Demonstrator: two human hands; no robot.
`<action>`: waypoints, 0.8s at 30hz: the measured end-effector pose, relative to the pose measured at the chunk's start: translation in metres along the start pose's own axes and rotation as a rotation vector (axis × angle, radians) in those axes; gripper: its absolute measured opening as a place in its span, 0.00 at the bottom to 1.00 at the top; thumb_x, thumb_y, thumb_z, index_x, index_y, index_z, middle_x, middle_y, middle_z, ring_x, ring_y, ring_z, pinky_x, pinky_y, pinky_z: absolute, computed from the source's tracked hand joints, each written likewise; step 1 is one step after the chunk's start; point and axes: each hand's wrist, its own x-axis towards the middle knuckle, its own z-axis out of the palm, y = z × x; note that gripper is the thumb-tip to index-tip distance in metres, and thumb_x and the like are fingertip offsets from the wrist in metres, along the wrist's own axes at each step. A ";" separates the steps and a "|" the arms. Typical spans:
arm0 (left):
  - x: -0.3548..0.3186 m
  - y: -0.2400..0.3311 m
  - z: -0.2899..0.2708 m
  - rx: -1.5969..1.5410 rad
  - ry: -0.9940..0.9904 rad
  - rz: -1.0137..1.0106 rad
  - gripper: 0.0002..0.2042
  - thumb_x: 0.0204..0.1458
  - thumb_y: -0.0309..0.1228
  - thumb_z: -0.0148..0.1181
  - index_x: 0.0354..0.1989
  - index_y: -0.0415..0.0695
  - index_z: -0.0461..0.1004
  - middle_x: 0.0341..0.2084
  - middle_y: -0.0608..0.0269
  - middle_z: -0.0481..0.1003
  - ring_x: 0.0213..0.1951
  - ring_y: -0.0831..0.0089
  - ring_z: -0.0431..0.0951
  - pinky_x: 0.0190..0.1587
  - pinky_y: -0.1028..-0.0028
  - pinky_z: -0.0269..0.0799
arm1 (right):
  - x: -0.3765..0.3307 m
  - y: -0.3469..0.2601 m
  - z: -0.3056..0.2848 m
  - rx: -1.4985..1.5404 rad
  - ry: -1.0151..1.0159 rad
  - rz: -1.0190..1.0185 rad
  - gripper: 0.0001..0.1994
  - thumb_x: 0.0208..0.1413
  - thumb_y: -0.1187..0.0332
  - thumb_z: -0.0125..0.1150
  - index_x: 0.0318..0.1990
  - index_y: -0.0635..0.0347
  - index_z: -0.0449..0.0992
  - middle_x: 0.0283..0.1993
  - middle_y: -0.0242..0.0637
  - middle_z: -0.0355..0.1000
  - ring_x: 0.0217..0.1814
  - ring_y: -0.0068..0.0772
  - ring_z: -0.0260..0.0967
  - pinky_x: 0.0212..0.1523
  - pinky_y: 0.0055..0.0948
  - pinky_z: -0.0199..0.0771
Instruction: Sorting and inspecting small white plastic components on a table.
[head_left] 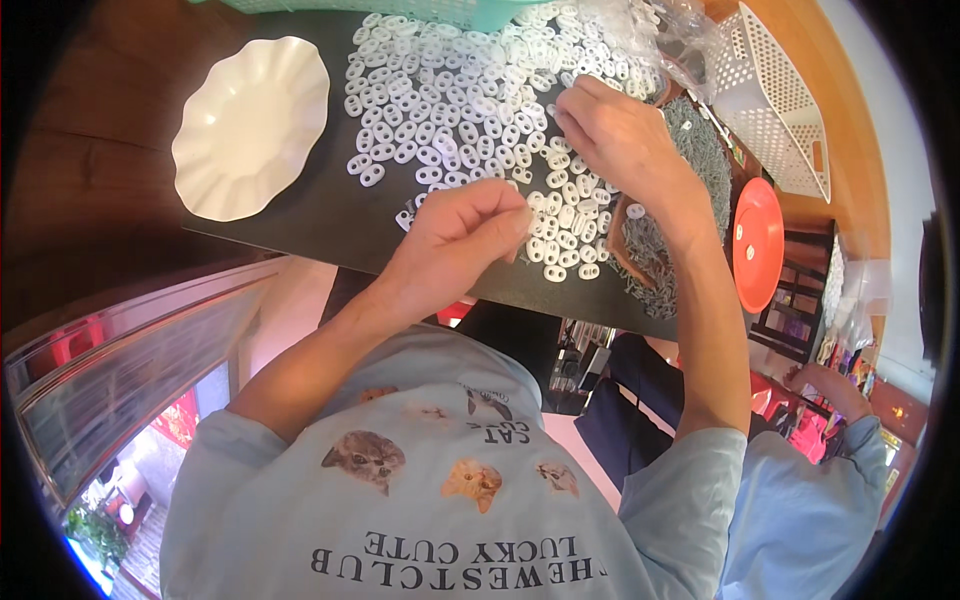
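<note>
Many small white oval pieces (430, 110), each with two holes, lie spread over a dark mat (330, 190). At the near side of the spread, my left hand (455, 238) is closed, thumb against bent forefinger; whatever it may pinch is hidden. My right hand (622, 138) reaches farther in, over the right part of the pieces, fingers curled down among them. Its fingertips are partly hidden, so what they grip cannot be made out. Beside my right forearm lies a heap of short grey cord-like bits (700, 150), partly behind the arm.
A cream scalloped dish (250, 130) stands at the left. Along the far edge is a green basket (400, 10); clear plastic bags (655, 35) lie far right. A white perforated basket (770, 100) and a red plate (758, 245) are at the right. Another person's blue sleeve (865, 460) shows lower right.
</note>
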 end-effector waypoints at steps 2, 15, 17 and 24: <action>0.000 0.002 0.000 -0.016 -0.008 0.000 0.09 0.62 0.31 0.52 0.30 0.42 0.71 0.22 0.77 0.67 0.26 0.90 0.62 0.28 0.84 0.57 | 0.001 0.000 0.002 -0.007 0.005 0.005 0.04 0.56 0.69 0.57 0.35 0.59 0.71 0.34 0.38 0.68 0.35 0.46 0.72 0.34 0.40 0.72; -0.001 -0.003 0.001 -0.007 0.031 0.016 0.08 0.62 0.31 0.53 0.35 0.41 0.74 0.22 0.72 0.71 0.21 0.89 0.59 0.24 0.85 0.56 | 0.004 -0.003 0.001 -0.116 0.012 -0.017 0.04 0.52 0.73 0.57 0.32 0.60 0.69 0.34 0.38 0.69 0.36 0.47 0.73 0.33 0.41 0.74; 0.000 -0.005 0.000 -0.023 0.022 0.079 0.08 0.62 0.31 0.53 0.35 0.41 0.74 0.22 0.71 0.71 0.21 0.89 0.60 0.24 0.85 0.56 | 0.002 -0.003 -0.001 -0.085 0.006 -0.002 0.03 0.52 0.72 0.57 0.33 0.60 0.70 0.35 0.38 0.69 0.36 0.46 0.73 0.34 0.41 0.74; -0.001 0.000 -0.001 -0.034 0.031 0.037 0.08 0.61 0.31 0.52 0.31 0.42 0.72 0.22 0.77 0.68 0.26 0.90 0.62 0.28 0.85 0.56 | -0.002 0.000 -0.009 0.061 -0.065 0.023 0.07 0.56 0.69 0.58 0.41 0.56 0.74 0.38 0.36 0.70 0.37 0.43 0.73 0.37 0.38 0.72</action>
